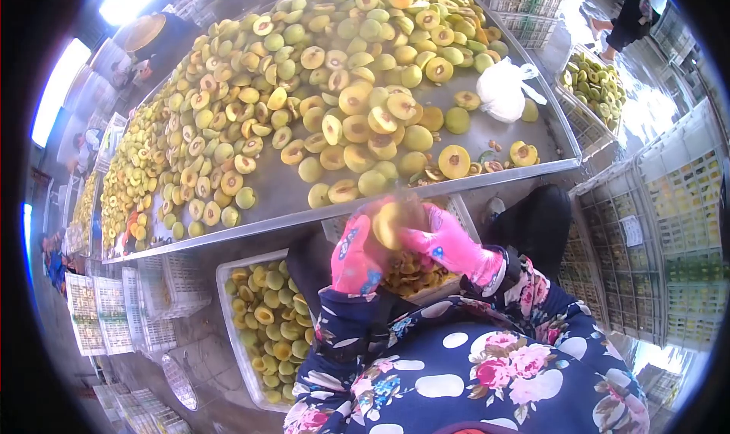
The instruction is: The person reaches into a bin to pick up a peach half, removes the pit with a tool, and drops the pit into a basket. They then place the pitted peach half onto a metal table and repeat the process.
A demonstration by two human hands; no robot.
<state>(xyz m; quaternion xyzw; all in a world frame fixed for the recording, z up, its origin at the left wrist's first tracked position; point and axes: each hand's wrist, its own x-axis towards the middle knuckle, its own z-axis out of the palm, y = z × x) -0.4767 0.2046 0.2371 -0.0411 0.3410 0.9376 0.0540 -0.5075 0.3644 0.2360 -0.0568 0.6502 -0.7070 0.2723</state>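
Observation:
My left hand (354, 258), in a pink glove with a blue pattern, is closed round a yellow-green stone fruit half (386, 226), blurred by motion. My right hand (455, 245), in a matching glove, is closed at the right side of the same fruit, thumb and fingers pressed together against it. Both hands are in front of the metal table's edge. Below them, a crate (465, 215) holds brownish-yellow fruit pieces, partly hidden by my hands. Close by on the table lie cut halves (454, 162) with brown centres, among small scraps.
A large heap of halved fruit (304, 77) covers much of the metal table (487, 177). On it sits a white plastic bag (502, 90). A crate of greenish halves (268, 320) stands at my left. Stacked crates (654, 229) rise at right. Another person (635, 16) is at upper right.

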